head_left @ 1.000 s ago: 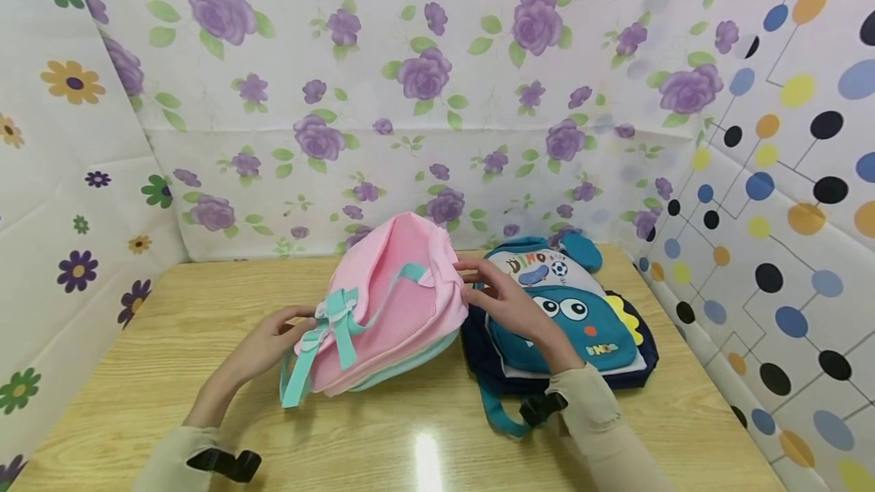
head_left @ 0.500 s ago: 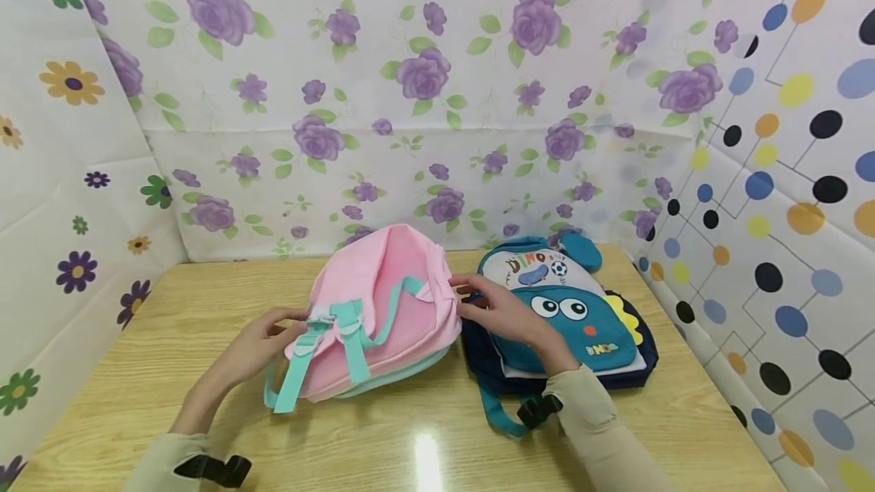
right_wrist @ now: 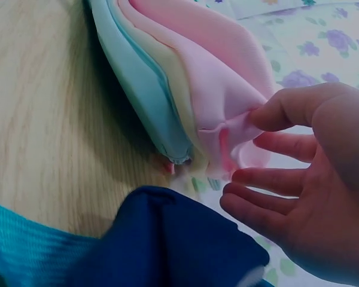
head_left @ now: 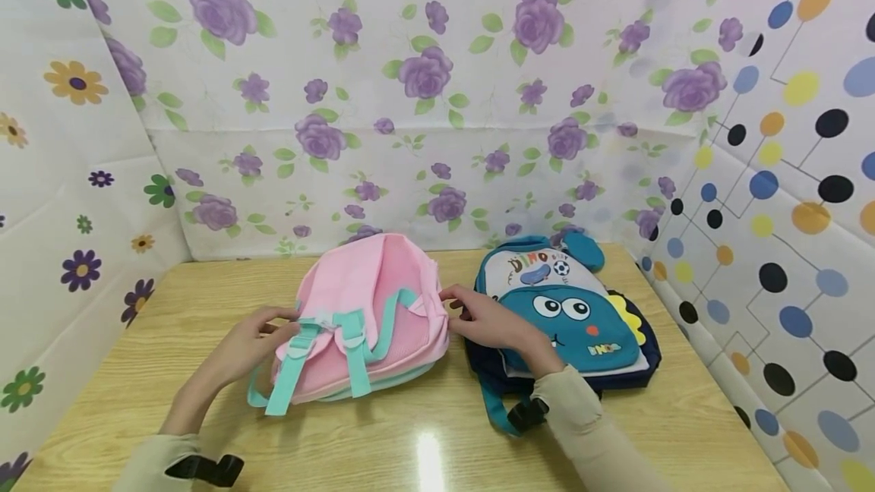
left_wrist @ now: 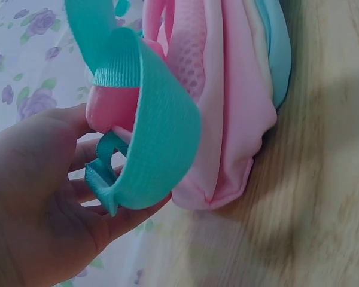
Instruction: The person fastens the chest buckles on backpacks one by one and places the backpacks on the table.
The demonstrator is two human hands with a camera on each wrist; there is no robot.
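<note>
- Pinched at both sides, a pink backpack (head_left: 374,298) is held between a person's left hand (head_left: 242,348) and right hand (head_left: 488,321), thumb and forefinger of each nearly together on its edges.
- Soft, smooth fabric puckers beneath the right thumb; dimpled mesh (left_wrist: 188,45) covers the panel next to the left grip.
- Ribbed teal webbing (left_wrist: 161,137) curls in a loop in front of the left fingers, while flat tails hang nearer the wearer, between the hands.
- Pale yellow and mint layers stack under the pink, rounded at the corners.
- Both forearms, in beige sleeves (head_left: 577,408), angle inward from below, with the remaining right fingers extended and spread below the pinch.
- Just beyond the right grip, partly behind that wrist, lies a teal-and-navy dinosaur backpack (head_left: 574,325) with big eyes and yellow scalloped spikes.
- Wood-grain table (head_left: 383,439) spreads beneath both hands; whether the pink bag's underside touches it cannot be told.
- Compared with half a second ago, the pink bag sits farther toward the left and lower, both hands shifted with it; the dinosaur bag has stayed put.
</note>
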